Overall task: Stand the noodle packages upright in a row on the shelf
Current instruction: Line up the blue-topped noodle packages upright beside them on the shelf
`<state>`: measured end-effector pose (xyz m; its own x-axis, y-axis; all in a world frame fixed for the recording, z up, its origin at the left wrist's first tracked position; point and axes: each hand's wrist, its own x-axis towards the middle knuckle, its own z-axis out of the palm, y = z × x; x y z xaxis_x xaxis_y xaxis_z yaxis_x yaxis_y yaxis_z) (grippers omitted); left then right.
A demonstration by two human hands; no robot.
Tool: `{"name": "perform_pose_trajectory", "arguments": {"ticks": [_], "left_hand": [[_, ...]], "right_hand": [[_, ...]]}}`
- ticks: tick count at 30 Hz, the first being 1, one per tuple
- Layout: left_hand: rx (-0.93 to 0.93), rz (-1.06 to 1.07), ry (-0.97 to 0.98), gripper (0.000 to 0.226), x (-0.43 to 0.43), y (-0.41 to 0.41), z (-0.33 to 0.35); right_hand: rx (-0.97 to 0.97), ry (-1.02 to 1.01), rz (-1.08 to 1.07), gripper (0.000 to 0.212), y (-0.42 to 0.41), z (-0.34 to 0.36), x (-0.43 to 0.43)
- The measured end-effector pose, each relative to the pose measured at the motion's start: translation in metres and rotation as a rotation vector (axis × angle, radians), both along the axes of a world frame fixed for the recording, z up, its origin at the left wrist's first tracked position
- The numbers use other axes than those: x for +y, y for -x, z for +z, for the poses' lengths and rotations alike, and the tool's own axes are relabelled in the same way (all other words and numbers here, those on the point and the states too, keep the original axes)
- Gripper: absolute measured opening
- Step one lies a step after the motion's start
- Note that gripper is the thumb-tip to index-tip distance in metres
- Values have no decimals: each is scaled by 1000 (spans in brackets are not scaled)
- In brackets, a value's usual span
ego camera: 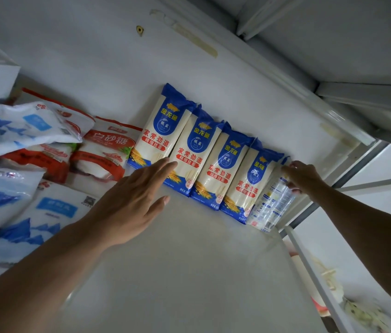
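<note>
Sugar bags (108,150) crowd 9 o'clock. Left hand (132,200) flat, fingers straight, tips at the noodle packages (213,164) standing in a row along the back wall (93,68), 12 o'clock. Right hand (306,179), 3 o'clock, fingers gripping the end pack (273,205), back face out. Risk: it's at the shelf (189,272) edge; released tilted, it slides off or dominoes the row. Free room: 6 o'clock.

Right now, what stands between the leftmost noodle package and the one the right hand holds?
Three noodle packages, standing side by side, as the head view shows.
</note>
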<state>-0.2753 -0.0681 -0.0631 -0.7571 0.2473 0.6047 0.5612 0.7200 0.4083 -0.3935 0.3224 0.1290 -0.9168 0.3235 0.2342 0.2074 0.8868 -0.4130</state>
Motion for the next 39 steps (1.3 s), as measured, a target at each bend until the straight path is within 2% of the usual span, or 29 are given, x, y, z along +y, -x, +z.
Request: {"name": "perform_pose_trajectory", "arguments": {"ticks": [4, 8, 15, 18, 20, 22, 24, 25, 26, 28, 33, 37, 39], "left_hand": [[14, 11, 1, 71, -2, -1, 1], [25, 23, 4, 70, -2, -3, 2], [36, 15, 7, 65, -3, -7, 4], [45, 11, 9, 66, -3, -7, 3], [53, 9, 15, 65, -2, -6, 2], [61, 8, 13, 64, -2, -4, 1], [64, 3, 9, 64, -2, -3, 1], [66, 3, 9, 65, -2, -2, 0], [67, 4, 8, 65, -2, -2, 1], [70, 0, 5, 65, -2, -2, 0], [94, -9, 22, 61, -2, -1, -3], [117, -7, 23, 61, -2, 0, -5], [125, -7, 28, 60, -1, 0, -5]], "right_hand": [[71, 66, -57, 59, -9, 7, -4], [85, -57, -113, 60, -15, 10, -1], [1, -125, -188, 28, -34, 18, 5], [-40, -230, -143, 15, -33, 24, 5], [-35, -173, -100, 25, -32, 32, 11], [-97, 53, -42, 53, -37, 39, 15], [-174, 103, -10, 80, -39, 46, 21], [-203, 62, -2, 87, -39, 48, 25], [-221, -16, -6, 86, -38, 49, 27], [-273, -220, -62, 68, -39, 50, 29], [-354, -602, -102, 68, -43, 51, 28], [-278, -599, 12, 58, -42, 49, 26], [-259, -510, 40, 46, -35, 45, 26]]}}
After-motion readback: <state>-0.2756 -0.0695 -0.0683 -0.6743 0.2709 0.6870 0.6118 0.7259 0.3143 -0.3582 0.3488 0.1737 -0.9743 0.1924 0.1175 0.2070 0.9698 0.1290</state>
